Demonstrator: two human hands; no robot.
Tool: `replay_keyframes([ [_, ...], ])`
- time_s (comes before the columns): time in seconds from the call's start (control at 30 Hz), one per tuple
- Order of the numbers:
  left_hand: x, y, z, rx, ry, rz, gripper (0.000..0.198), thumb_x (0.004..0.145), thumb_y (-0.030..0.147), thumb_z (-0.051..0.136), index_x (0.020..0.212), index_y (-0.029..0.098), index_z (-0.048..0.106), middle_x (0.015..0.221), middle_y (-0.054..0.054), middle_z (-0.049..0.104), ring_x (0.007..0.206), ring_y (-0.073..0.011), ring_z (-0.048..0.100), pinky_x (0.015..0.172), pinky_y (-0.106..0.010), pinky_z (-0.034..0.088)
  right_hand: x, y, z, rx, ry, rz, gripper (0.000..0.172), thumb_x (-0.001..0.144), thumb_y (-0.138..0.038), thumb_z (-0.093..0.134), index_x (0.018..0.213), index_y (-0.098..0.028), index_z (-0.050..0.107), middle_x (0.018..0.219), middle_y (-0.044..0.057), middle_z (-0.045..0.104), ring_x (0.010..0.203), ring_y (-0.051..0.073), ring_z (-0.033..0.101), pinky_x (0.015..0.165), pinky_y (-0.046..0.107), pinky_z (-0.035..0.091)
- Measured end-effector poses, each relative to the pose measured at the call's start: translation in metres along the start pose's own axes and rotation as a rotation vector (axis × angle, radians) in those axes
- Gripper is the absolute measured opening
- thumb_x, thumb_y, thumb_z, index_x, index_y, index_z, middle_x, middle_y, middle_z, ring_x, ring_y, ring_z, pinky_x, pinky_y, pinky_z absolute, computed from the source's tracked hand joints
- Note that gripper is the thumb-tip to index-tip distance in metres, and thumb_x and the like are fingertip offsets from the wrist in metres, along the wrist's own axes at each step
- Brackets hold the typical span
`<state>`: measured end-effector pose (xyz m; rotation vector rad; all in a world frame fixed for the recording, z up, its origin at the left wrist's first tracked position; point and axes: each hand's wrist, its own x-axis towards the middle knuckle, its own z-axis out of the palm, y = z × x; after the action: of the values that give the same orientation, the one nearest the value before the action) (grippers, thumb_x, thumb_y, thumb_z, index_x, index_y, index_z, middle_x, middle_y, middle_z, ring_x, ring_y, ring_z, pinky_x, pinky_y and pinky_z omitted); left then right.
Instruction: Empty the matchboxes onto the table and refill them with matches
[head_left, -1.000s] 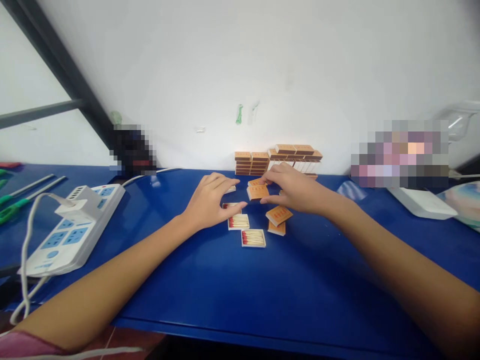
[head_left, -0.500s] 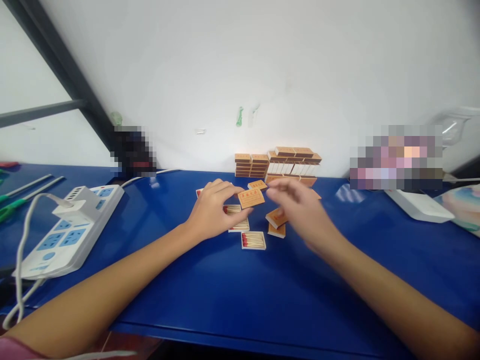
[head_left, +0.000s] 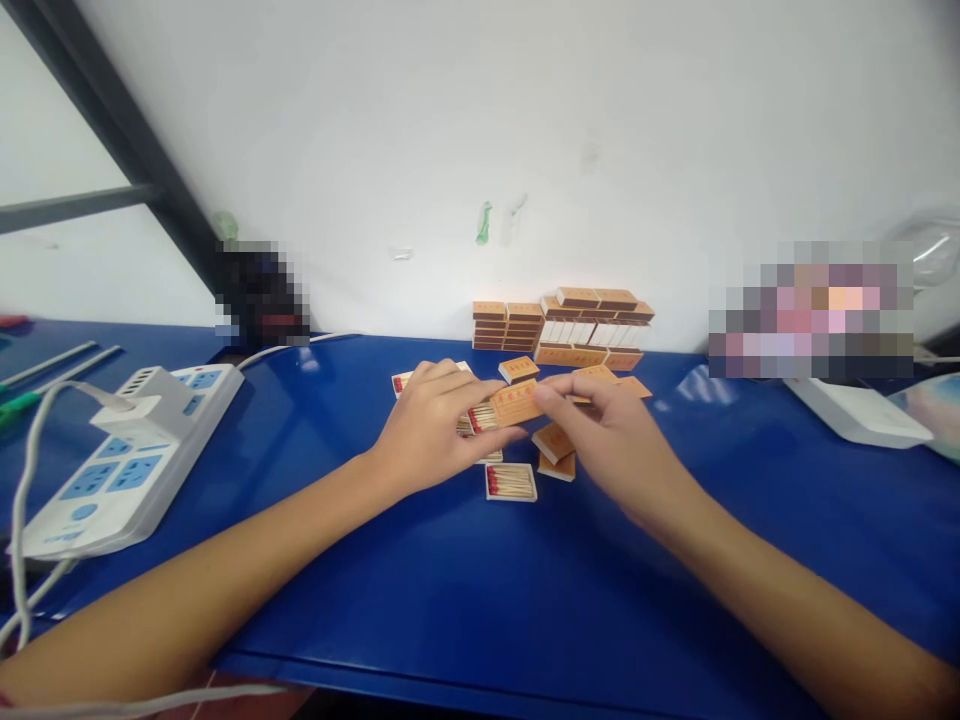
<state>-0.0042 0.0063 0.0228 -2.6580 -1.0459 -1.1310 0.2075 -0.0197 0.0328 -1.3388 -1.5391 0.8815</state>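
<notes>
My left hand (head_left: 427, 425) is curled round the left side of an orange matchbox (head_left: 516, 404), thumb below and fingers above. The thumb and fingers of my right hand (head_left: 611, 420) pinch the box's right end. Red match heads show beside its left end; I cannot tell whether they lie in this box or in a tray behind it. Just below is an uncovered tray of matches (head_left: 511, 482) on the blue table. Another match tray (head_left: 401, 383) is partly hidden behind my left hand. Two matchboxes (head_left: 555, 443) overlap near my right fingers, and a single matchbox (head_left: 519, 370) lies behind.
Against the wall stand stacked matchboxes (head_left: 506, 325) and, beside them, a layered matchbox structure (head_left: 592, 330). A white power strip (head_left: 142, 460) with a cable lies at left on the blue table (head_left: 450, 600). A white device (head_left: 855, 415) sits at right.
My right hand has moved left and closed on the right end of the matchbox, which my left hand was holding alone. The view has shifted slightly.
</notes>
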Motion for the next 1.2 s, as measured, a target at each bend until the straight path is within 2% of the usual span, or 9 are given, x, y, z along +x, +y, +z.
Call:
replay_keyframes([
  [0.17,0.0,-0.012,0.0,0.036,0.02,-0.013,0.038,0.093,0.055,0.074,0.113,0.022,0.074,0.098,-0.003,0.08,0.084,-0.0205,0.066,0.08,-0.039,0.045,0.019,0.014,-0.017,-0.088,0.09,0.001,0.037,0.09,-0.057,0.066,0.086,-0.021,0.073,0.082,0.006,0.072,0.076,0.023,0.064,0.066,0.035,0.049],
  [0.37,0.004,-0.041,-0.005,0.108,0.002,-0.116,0.037,0.093,0.049,0.075,0.117,0.023,0.07,0.107,-0.005,0.079,0.094,-0.0242,0.069,0.09,-0.043,0.048,0.033,0.012,-0.045,-0.034,0.162,0.009,0.029,0.091,-0.052,0.066,0.083,-0.024,0.071,0.086,0.005,0.073,0.085,0.025,0.068,0.074,0.037,0.052],
  [0.6,0.0,-0.06,0.0,0.1,-0.165,-0.09,0.028,0.092,0.039,0.074,0.115,0.023,0.07,0.128,-0.008,0.072,0.124,-0.0302,0.061,0.106,-0.051,0.044,0.039,0.012,-0.076,-0.471,-0.417,-0.054,0.046,0.091,-0.063,0.062,0.067,-0.023,0.06,0.073,0.003,0.064,0.067,0.019,0.055,0.058,0.032,0.044],
  [0.7,-0.002,-0.058,0.001,0.14,-0.192,-0.096,0.029,0.091,0.037,0.074,0.116,0.023,0.072,0.14,-0.011,0.066,0.134,-0.0339,0.055,0.11,-0.056,0.04,0.042,0.016,-0.075,-0.587,-0.403,-0.08,0.049,0.094,-0.064,0.056,0.068,-0.023,0.054,0.068,0.002,0.059,0.062,0.017,0.051,0.056,0.032,0.042],
  [0.8,-0.002,-0.057,0.001,0.133,-0.22,-0.123,0.026,0.091,0.04,0.074,0.11,0.023,0.074,0.139,-0.01,0.067,0.134,-0.0341,0.054,0.111,-0.058,0.039,0.059,0.014,-0.071,-0.646,-0.33,-0.124,0.039,0.096,-0.058,0.055,0.082,-0.023,0.064,0.074,0.004,0.066,0.065,0.018,0.058,0.058,0.033,0.044],
  [0.9,-0.002,-0.058,0.002,0.102,-0.209,-0.115,0.025,0.092,0.043,0.073,0.107,0.023,0.074,0.134,-0.009,0.069,0.132,-0.0322,0.056,0.112,-0.057,0.039,0.089,0.009,-0.06,-0.78,-0.361,-0.341,0.022,0.094,-0.038,0.058,0.104,-0.023,0.069,0.094,0.008,0.074,0.08,0.023,0.067,0.069,0.037,0.051],
  [1.0,-0.001,-0.059,0.002,0.08,-0.167,-0.085,0.022,0.094,0.042,0.071,0.104,0.023,0.074,0.128,-0.008,0.071,0.127,-0.0305,0.059,0.11,-0.055,0.04,0.114,0.007,-0.039,-0.91,-0.475,-0.513,0.037,0.086,-0.027,0.065,0.123,-0.02,0.068,0.124,0.014,0.072,0.108,0.031,0.068,0.088,0.044,0.053],
  [1.07,-0.001,-0.059,0.002,0.078,-0.148,-0.069,0.02,0.095,0.041,0.07,0.101,0.022,0.073,0.124,-0.008,0.072,0.124,-0.0297,0.06,0.108,-0.054,0.041,0.124,0.008,-0.025,-0.974,-0.55,-0.487,0.043,0.084,-0.023,0.066,0.127,-0.02,0.067,0.129,0.015,0.071,0.111,0.032,0.067,0.089,0.045,0.054],
  [1.2,-0.002,-0.057,0.003,0.097,-0.144,-0.032,0.02,0.096,0.041,0.07,0.1,0.022,0.072,0.12,-0.008,0.073,0.124,-0.0297,0.06,0.107,-0.051,0.041,0.129,0.006,-0.015,-1.018,-0.565,-0.429,0.032,0.086,-0.024,0.065,0.117,-0.019,0.069,0.113,0.015,0.075,0.095,0.03,0.069,0.078,0.042,0.054],
])
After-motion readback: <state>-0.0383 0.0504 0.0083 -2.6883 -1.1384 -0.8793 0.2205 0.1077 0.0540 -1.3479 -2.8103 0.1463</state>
